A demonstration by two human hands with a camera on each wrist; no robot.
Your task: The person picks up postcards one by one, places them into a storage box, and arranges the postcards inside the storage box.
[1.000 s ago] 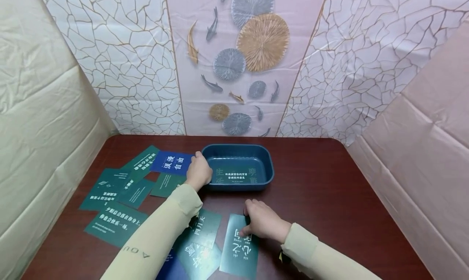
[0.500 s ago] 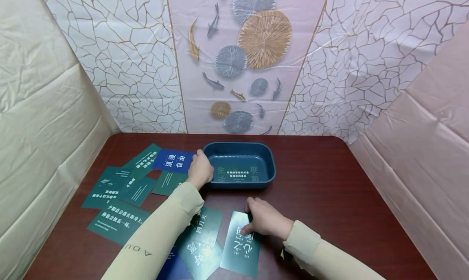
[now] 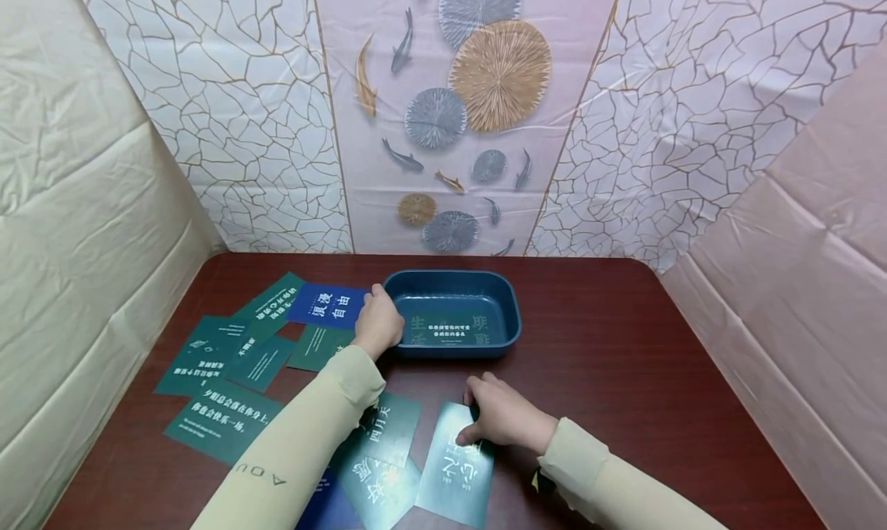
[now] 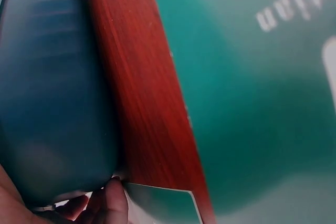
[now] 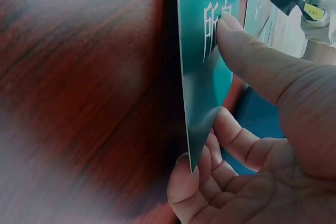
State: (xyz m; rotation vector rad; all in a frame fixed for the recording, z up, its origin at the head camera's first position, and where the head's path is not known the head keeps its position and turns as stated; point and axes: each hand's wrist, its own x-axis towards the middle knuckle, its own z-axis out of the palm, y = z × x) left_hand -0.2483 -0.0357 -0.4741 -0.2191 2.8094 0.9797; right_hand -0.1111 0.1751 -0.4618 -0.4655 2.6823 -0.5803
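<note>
My left hand (image 3: pixel 378 322) grips the left end of a dark blue rectangular tray (image 3: pixel 514 322). In the left wrist view its fingers (image 4: pixel 116 200) are curled at the tray's corner. A green card with white characters lies inside, on the tray's floor. In front of the tray, my right hand (image 3: pixel 508 414) holds a green card (image 3: pixel 453 468) by its far right corner. The thumb (image 5: pixel 231 35) lies on the printed face and fingertips (image 5: pixel 185 179) are at the card's edge, as the right wrist view shows. Part of this card is hidden by the hand.
Several green cards (image 3: pixel 218 422) and a blue card (image 3: pixel 319 305) lie overlapping on the left of the brown table (image 3: pixel 610 345). More cards (image 3: pixel 377 488) lie between the forearms, partly covered by the left sleeve (image 3: pixel 298 445). Fabric walls (image 3: pixel 790 229) surround the table.
The view has shifted slightly. Shine has spread on the card in my right hand, and its print looks different near the thumb. Both hands stay almost in place.
</note>
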